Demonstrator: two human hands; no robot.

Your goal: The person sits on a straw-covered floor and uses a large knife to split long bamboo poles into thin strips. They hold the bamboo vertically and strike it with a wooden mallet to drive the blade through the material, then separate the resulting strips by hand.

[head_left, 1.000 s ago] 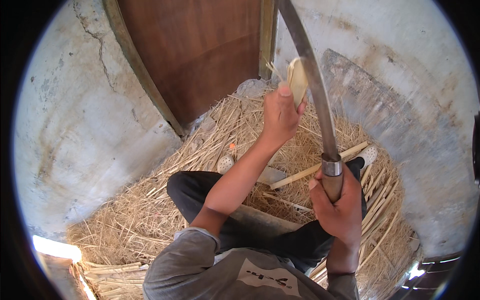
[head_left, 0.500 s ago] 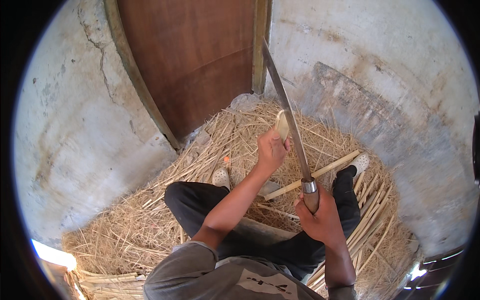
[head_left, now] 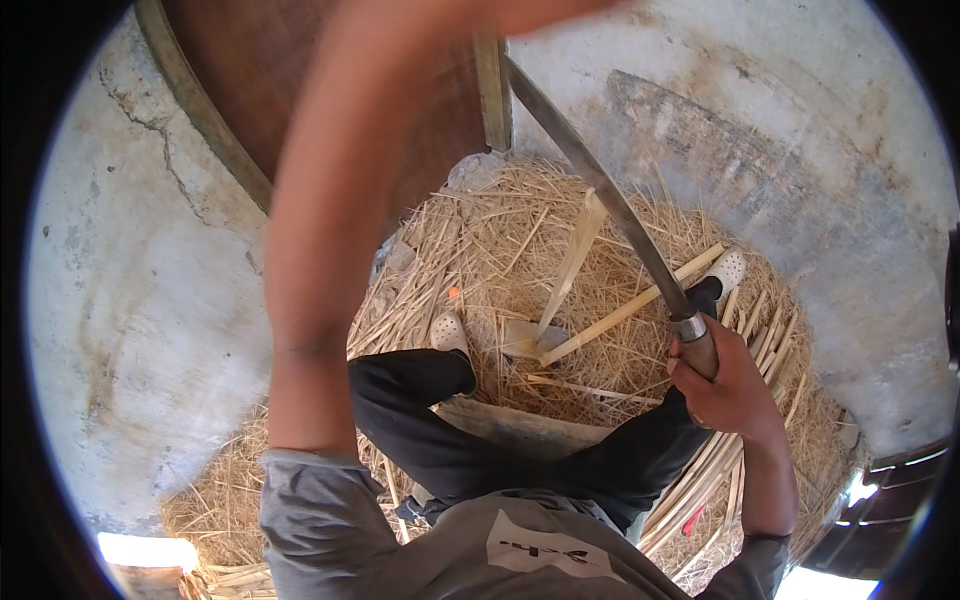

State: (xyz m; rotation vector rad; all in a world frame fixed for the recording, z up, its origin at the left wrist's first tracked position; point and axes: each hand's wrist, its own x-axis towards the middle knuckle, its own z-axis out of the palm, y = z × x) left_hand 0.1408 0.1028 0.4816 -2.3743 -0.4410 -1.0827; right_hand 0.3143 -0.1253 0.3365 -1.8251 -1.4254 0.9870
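My right hand [head_left: 738, 390] is wrapped round the wooden handle of a machete [head_left: 615, 205]. Its long blade slants up and to the left. A pale, flat strip that looks like split bamboo [head_left: 574, 255] stands on end, leaning right. In the picture its top meets the blade's edge; I cannot tell whether they touch. The strip's lower end is by a grey stone [head_left: 520, 338] between my feet. My left arm is raised across the upper left. My left hand [head_left: 545, 12] is smeared and cut off at the top edge, its fingers hidden.
A longer bamboo stick [head_left: 640, 310] lies slanting by my right shoe [head_left: 731, 268]. Straw and shavings [head_left: 490, 235] cover the ground. A bundle of split lengths [head_left: 700, 480] lies beside my right leg. Stained walls [head_left: 800, 170] and a brown door [head_left: 215, 60] stand close around.
My left hand has let go of the pale strip and swung up to the top edge. My right hand has moved right with the machete, which tilts further left.
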